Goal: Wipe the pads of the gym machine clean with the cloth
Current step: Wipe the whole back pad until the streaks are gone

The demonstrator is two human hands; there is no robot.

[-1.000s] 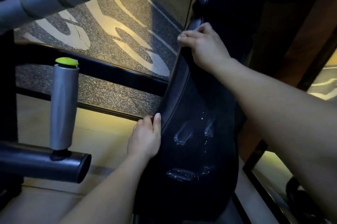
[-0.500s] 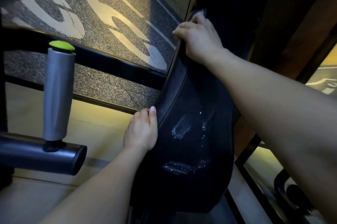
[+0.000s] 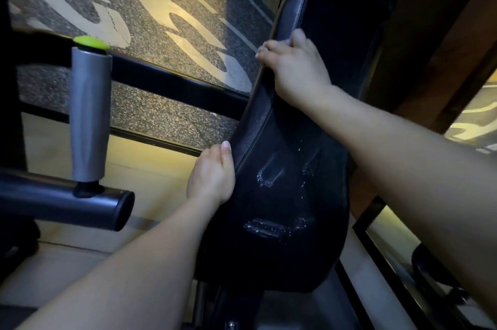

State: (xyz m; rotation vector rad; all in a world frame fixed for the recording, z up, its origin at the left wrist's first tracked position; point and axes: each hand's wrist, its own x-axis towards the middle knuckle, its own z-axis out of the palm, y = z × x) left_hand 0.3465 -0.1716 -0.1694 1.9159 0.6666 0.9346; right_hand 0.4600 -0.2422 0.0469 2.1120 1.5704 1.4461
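Note:
A black padded seat [image 3: 279,222] of the gym machine runs from the bottom centre up toward the top, with wet streaks and droplets [image 3: 271,176] on its dark surface. My left hand [image 3: 212,176] grips the pad's left edge at mid height, thumb lying on the stitched side. Higher up, my right hand [image 3: 295,69] is curled over the same left edge, just below the narrow upper part of the pad [image 3: 290,15]. I cannot pick out a cloth apart from the dark pad surface.
To the left, a grey post with a lime-green cap [image 3: 90,114] stands on a dark horizontal tube [image 3: 67,206]. A black frame bar [image 3: 166,79] crosses behind it over speckled rubber flooring with pale markings [image 3: 161,7]. Black frame parts [image 3: 390,254] lie at the lower right.
Both hands keep their hold on the pad's left edge. The view has shifted slightly; the right hand has moved only a little along the edge.

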